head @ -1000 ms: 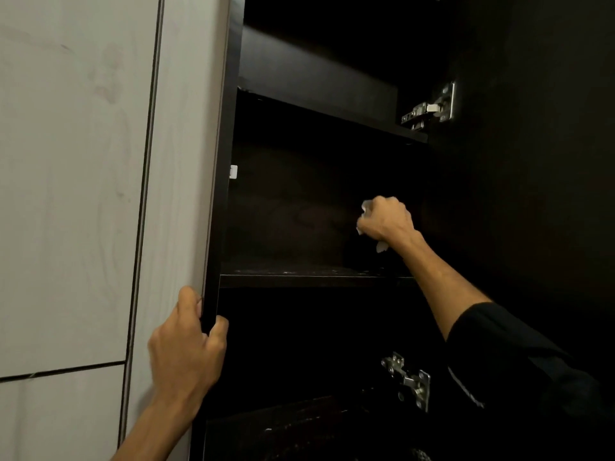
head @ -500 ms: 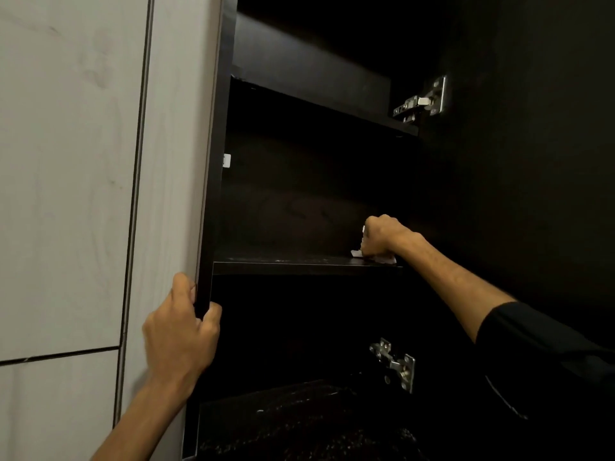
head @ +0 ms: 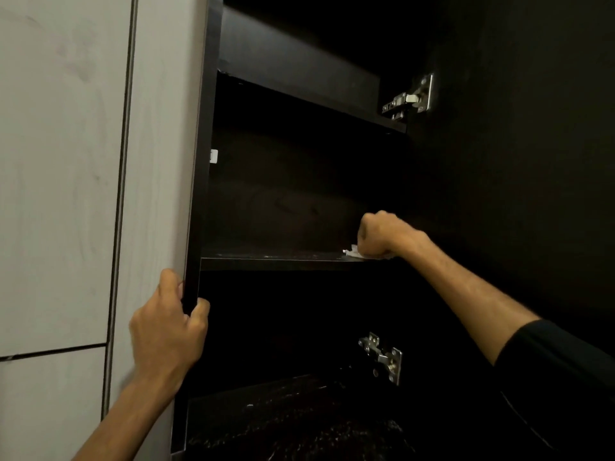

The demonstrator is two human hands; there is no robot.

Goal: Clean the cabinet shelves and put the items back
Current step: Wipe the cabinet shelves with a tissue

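- The right hand (head: 382,236) was up against the back wall of the cabinet a second ago. Now it has come down onto the middle shelf (head: 276,259), near the shelf's right end.
- That hand is curled tight around a small white cloth (head: 353,252). A bit of the cloth pokes out on the left of the fist and touches the shelf top.
- I think this means the wall wiping is over and the shelf wiping is starting. White specks of dust show on the shelf to the left of the cloth, so it is not clean yet.
- The left hand (head: 169,324) holds the front edge of the cabinet side panel (head: 196,207), just below the middle shelf. Its thumb is on the inside and its fingers wrap the outside. It has stayed there the whole time.
- Counting: two hands, one cloth.
- Three shelves show: the middle shelf, one shelf above (head: 299,78) it, and one speckled shelf below (head: 283,410) it.
- Two shiny metal hinges: one hinge above (head: 407,99) the middle shelf on the right, one hinge below (head: 382,357) it.
- No items are on any shelf I can see, so putting things back comes later.
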